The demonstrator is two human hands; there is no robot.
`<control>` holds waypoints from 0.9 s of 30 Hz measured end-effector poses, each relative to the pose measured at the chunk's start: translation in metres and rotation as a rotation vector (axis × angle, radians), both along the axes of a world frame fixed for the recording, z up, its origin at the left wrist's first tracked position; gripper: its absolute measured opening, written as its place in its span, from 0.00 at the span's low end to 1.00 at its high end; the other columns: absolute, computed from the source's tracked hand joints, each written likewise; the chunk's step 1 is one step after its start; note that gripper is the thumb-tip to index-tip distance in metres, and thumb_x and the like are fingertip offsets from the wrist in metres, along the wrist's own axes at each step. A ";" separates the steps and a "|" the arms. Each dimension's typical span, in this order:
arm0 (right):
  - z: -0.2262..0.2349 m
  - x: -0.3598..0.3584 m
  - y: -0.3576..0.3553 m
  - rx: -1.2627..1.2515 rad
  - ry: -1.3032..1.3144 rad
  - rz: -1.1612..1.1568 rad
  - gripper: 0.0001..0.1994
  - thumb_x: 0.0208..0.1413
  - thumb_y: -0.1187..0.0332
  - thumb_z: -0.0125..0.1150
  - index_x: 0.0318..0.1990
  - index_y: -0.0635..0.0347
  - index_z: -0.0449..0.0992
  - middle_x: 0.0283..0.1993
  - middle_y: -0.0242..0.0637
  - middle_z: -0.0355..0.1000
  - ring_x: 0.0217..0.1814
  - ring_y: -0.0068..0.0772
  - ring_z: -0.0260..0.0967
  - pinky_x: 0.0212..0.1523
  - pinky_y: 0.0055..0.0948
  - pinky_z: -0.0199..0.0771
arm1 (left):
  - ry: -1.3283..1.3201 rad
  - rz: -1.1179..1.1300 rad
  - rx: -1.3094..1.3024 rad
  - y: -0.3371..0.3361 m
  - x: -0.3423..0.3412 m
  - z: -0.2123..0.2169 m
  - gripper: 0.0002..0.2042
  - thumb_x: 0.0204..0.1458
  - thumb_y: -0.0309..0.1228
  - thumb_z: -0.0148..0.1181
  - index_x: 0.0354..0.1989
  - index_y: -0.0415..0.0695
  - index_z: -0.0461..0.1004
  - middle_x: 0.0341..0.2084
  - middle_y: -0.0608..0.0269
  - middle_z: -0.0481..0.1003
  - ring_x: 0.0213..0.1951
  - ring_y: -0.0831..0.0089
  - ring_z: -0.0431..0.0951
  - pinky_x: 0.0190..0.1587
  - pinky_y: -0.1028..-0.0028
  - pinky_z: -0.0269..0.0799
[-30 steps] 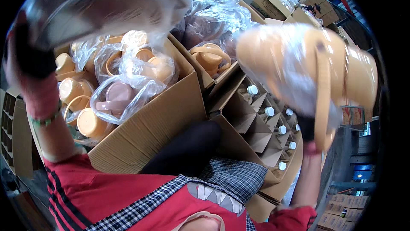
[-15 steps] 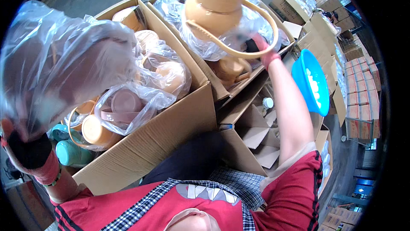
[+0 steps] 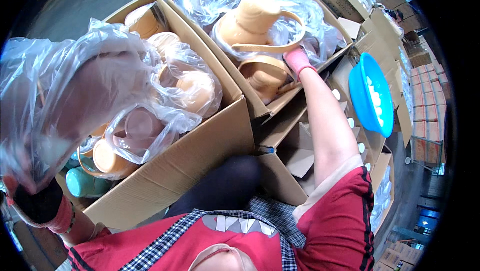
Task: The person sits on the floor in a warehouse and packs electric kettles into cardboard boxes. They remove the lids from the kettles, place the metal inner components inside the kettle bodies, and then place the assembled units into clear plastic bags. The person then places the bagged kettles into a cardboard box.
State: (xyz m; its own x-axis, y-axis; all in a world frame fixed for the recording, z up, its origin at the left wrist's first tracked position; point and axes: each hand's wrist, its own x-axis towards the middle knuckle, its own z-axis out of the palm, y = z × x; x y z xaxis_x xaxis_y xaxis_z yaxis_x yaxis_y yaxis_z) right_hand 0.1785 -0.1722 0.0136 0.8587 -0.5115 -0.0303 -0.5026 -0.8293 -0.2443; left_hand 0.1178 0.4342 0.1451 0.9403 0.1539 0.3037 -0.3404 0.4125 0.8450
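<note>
Left hand point(image 3: 37, 203), 8 o'clock, gripping bag point(image 3: 70, 96). Right hand point(image 3: 296, 63) by orange jug point(image 3: 245, 23), 12 o'clock; grip unclear. Likely boxing jug; next calls for settling it.

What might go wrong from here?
The bulky plastic bag at the left hand could slip or tear, since its film looks thin. The peach jug by the right hand sits high among loose plastic and might tip. The right forearm appears close to the blue basin, so a swing could knock it.
</note>
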 end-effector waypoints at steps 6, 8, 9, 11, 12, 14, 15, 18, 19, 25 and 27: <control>-0.020 -0.020 0.002 0.270 -0.384 -0.004 0.18 0.45 0.60 0.54 0.42 0.61 0.70 0.41 0.48 0.69 0.45 0.47 0.65 0.46 0.35 0.64 | -0.182 -0.541 -0.064 -0.014 0.005 0.000 0.25 0.52 0.45 0.39 0.50 0.35 0.61 0.54 0.47 0.57 0.54 0.53 0.58 0.56 0.54 0.47; -0.015 -0.035 0.026 0.430 -0.512 -0.014 0.17 0.45 0.63 0.56 0.41 0.62 0.69 0.40 0.48 0.69 0.44 0.44 0.66 0.45 0.32 0.64 | -0.164 -0.387 0.060 0.001 0.001 -0.006 0.24 0.51 0.43 0.43 0.48 0.34 0.64 0.54 0.47 0.56 0.54 0.50 0.58 0.56 0.52 0.47; -0.014 -0.052 0.040 0.508 -0.592 -0.024 0.16 0.45 0.65 0.56 0.41 0.63 0.69 0.40 0.48 0.69 0.43 0.43 0.67 0.44 0.31 0.64 | -0.106 -0.205 0.075 0.012 -0.004 -0.009 0.23 0.50 0.42 0.45 0.47 0.34 0.64 0.54 0.47 0.56 0.53 0.49 0.58 0.56 0.51 0.47; -0.008 -0.095 0.071 0.463 -0.727 0.061 0.13 0.46 0.67 0.56 0.39 0.64 0.69 0.37 0.45 0.70 0.40 0.37 0.67 0.43 0.29 0.65 | -0.080 0.113 0.275 -0.040 -0.008 0.005 0.15 0.43 0.22 0.53 0.41 0.34 0.67 0.35 0.58 0.68 0.36 0.67 0.70 0.38 0.71 0.67; -0.003 -0.131 0.083 0.506 -0.705 0.029 0.12 0.46 0.68 0.56 0.38 0.64 0.69 0.35 0.43 0.69 0.39 0.33 0.67 0.42 0.27 0.65 | -0.097 0.054 0.279 -0.065 -0.003 0.007 0.15 0.43 0.21 0.53 0.42 0.34 0.66 0.34 0.59 0.69 0.35 0.70 0.70 0.36 0.74 0.67; 0.006 -0.175 0.119 0.697 -0.760 0.032 0.10 0.46 0.70 0.56 0.37 0.64 0.69 0.34 0.38 0.69 0.37 0.26 0.65 0.41 0.24 0.65 | -0.315 0.099 0.523 -0.095 -0.006 0.027 0.13 0.44 0.21 0.54 0.41 0.34 0.67 0.31 0.61 0.70 0.30 0.75 0.70 0.33 0.79 0.66; 0.010 -0.194 0.135 0.810 -0.823 0.039 0.10 0.46 0.72 0.56 0.37 0.64 0.69 0.34 0.35 0.69 0.37 0.23 0.64 0.41 0.23 0.64 | -0.348 0.086 0.586 -0.110 -0.013 0.043 0.12 0.45 0.23 0.54 0.39 0.35 0.68 0.29 0.62 0.70 0.29 0.77 0.69 0.33 0.80 0.65; 0.035 -0.234 0.167 0.911 -0.802 0.091 0.11 0.46 0.74 0.56 0.39 0.65 0.69 0.36 0.34 0.68 0.36 0.21 0.63 0.40 0.20 0.62 | -0.276 -0.257 0.322 -0.132 -0.031 0.086 0.16 0.48 0.32 0.50 0.42 0.34 0.66 0.33 0.59 0.70 0.29 0.77 0.68 0.32 0.80 0.64; 0.049 -0.244 0.174 0.913 -0.824 0.123 0.14 0.44 0.73 0.57 0.41 0.65 0.68 0.37 0.34 0.68 0.37 0.21 0.62 0.41 0.20 0.62 | -0.314 -0.288 0.255 -0.139 -0.039 0.096 0.17 0.50 0.34 0.47 0.44 0.33 0.65 0.35 0.56 0.70 0.30 0.76 0.69 0.33 0.78 0.65; 0.133 -0.316 0.188 0.686 -1.118 0.336 0.47 0.29 0.57 0.71 0.57 0.64 0.50 0.55 0.43 0.56 0.58 0.35 0.53 0.55 0.30 0.53 | -0.890 -0.319 0.401 -0.201 -0.101 0.144 0.20 0.55 0.37 0.39 0.46 0.32 0.63 0.41 0.51 0.69 0.40 0.65 0.71 0.44 0.66 0.66; 0.145 -0.344 0.195 0.464 -1.048 0.342 0.52 0.24 0.54 0.73 0.57 0.64 0.48 0.55 0.45 0.54 0.58 0.39 0.52 0.57 0.32 0.52 | -0.764 -0.714 0.147 -0.220 -0.122 0.144 0.18 0.54 0.35 0.40 0.48 0.33 0.63 0.43 0.51 0.68 0.44 0.64 0.70 0.47 0.66 0.65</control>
State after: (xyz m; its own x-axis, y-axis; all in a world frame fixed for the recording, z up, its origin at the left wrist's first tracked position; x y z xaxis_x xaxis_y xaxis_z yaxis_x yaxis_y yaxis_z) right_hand -0.1653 0.0225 0.1587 0.6653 -0.3772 0.6443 0.3491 -0.6056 -0.7151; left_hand -0.0045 0.2142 0.2895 0.3495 -0.4460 0.8240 -0.5219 0.6376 0.5666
